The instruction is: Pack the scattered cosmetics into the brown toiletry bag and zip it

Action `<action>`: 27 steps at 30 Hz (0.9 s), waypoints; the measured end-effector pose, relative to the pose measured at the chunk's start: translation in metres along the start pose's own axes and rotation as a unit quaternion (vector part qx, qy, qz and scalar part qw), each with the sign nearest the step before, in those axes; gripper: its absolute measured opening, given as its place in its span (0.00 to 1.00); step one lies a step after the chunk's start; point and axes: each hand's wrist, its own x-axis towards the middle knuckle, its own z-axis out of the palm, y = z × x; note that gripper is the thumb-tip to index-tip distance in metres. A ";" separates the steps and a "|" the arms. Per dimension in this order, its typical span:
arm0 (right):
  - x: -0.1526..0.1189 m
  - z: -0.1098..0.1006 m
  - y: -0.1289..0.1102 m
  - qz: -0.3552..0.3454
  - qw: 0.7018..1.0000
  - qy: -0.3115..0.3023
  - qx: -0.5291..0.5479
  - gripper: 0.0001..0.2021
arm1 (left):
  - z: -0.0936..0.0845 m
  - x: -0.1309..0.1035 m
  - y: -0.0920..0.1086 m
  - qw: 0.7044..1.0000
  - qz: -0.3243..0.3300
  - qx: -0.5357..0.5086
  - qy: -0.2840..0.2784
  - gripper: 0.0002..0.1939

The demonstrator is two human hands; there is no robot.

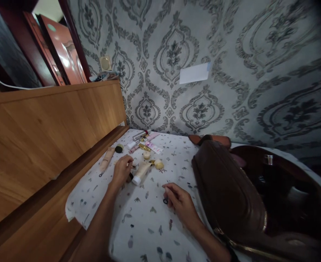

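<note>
Lower centre: my right hand (180, 205), fingers curled at a small black ring (165, 201); grip, can't tell. Centre-left: my left hand (123, 169) bent over small items, seemingly mid-handling, hold unclear; such small stuff calls for a fingertip pinch. Beside it, cream tube (142, 172) lies flat, white cap lower-left, long axis running upper-right. Beyond: gold tube (144, 147).

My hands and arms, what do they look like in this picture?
Your left hand and right hand are ungloved. The left forearm shows no sleeve; the right forearm meets something dark at the picture's bottom, too dim to name.
</note>
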 end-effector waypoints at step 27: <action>0.000 -0.001 -0.001 -0.009 1.000 0.002 -0.004 0.23 | -0.003 -0.008 -0.045 0.994 -0.060 0.056 -0.066 0.07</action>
